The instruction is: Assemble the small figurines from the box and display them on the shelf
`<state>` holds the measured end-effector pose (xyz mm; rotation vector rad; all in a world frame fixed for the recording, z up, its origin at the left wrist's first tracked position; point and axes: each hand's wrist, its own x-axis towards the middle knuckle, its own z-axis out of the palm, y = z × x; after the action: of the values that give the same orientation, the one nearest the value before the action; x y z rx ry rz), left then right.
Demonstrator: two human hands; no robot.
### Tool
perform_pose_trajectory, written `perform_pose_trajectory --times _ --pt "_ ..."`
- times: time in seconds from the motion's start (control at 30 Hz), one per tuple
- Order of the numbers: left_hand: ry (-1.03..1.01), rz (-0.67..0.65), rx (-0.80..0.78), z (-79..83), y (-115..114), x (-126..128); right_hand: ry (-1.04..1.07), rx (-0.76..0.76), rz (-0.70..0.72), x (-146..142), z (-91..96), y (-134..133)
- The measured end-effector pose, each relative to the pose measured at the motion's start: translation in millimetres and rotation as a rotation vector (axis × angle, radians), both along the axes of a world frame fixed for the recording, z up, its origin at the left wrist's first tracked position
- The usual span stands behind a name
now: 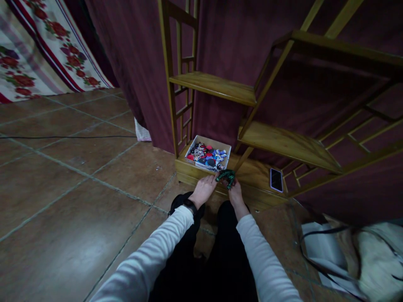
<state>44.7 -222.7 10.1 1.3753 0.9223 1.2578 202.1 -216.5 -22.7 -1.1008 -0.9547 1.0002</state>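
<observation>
Green toy (227, 176) at the bottom ledge of the wooden shelf (255, 174), just before a box of toys (210, 141). My right hand (235, 192) grasps it; my left hand (204, 189) touches its end, grip unclear.

The lowest board of the wooden shelf (252, 174) carries a white box (208, 156) of small, perhaps toy, pieces just beyond the fingers (211, 179), and a phone (276, 179) well to their right.

Both hands (220, 188) hold a green toy (227, 176) beside a box (208, 156).
</observation>
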Motion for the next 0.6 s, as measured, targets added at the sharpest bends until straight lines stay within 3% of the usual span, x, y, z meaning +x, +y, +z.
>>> perform_pose_trajectory --times 0.13,0.27,0.43,0.6 --pt "0.211 0.013 0.091 -0.3 2.9 -2.4 0.006 -0.069 -0.037 0.3 -0.9 -1.6" --pt "0.369 0.082 0.049 -10.3 14.6 -2.8 0.028 -0.128 -0.009 0.7 0.7 -4.8" --pt "0.050 0.018 -0.212 -22.8 25.9 1.3 0.011 -0.171 0.029 1.5 2.3 -6.1" --pt "-0.119 -0.024 -0.423 -22.1 24.7 1.2 -0.078 -0.151 -0.012 3.7 0.3 -5.6"
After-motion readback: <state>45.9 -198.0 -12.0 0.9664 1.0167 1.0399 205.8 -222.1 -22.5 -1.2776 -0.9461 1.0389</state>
